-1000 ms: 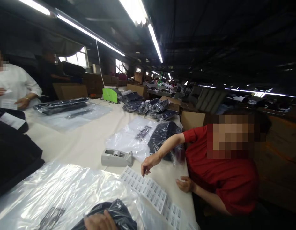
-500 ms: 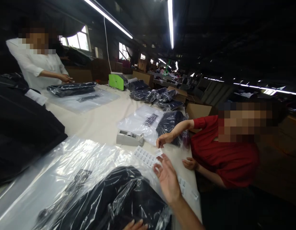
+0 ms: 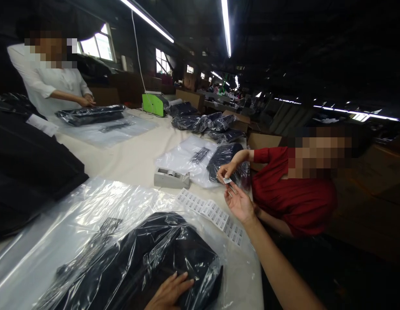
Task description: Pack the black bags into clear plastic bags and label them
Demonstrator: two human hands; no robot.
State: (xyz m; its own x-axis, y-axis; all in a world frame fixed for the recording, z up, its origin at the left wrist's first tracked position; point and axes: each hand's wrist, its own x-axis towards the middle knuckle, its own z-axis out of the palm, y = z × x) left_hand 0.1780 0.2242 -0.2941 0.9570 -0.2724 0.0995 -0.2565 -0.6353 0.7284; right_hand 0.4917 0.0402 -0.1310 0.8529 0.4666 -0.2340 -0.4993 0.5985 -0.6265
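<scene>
In the head view, clock positions are read from the middle of the view. At 7 o'clock, a dark garment in clear film (image 3: 183,245) lies on the desk (image 3: 135,159). My left hand (image 3: 170,292) rests palm down on its near part, fingers spread over the film. My right hand (image 3: 241,208) is raised between 4 and 5 o'clock, palm up, fingers parted and slightly bent. Their tips meet a small white label (image 3: 227,180), which a co-worker's hand (image 3: 228,170) grips from the far side; whether my right fingers pinch it, I cannot tell. That co-worker, in a red top (image 3: 293,193), is at 3 to 4 o'clock. Printed label sheets (image 3: 216,214) lie below my right hand, between 5 and 6 o'clock, near the garment. A grey tape dispenser (image 3: 171,178) stands at 8 o'clock, next to a flat clear bag (image 3: 183,161). A dark bagged bundle (image 3: 224,159) sits at 3 o'clock, a green device (image 3: 154,104) at 10 o'clock. Dark fabric (image 3: 32,168) is heaped at 9 o'clock; beyond it, a person in white (image 3: 51,88) has both hands near another dark bagged item (image 3: 90,114).
</scene>
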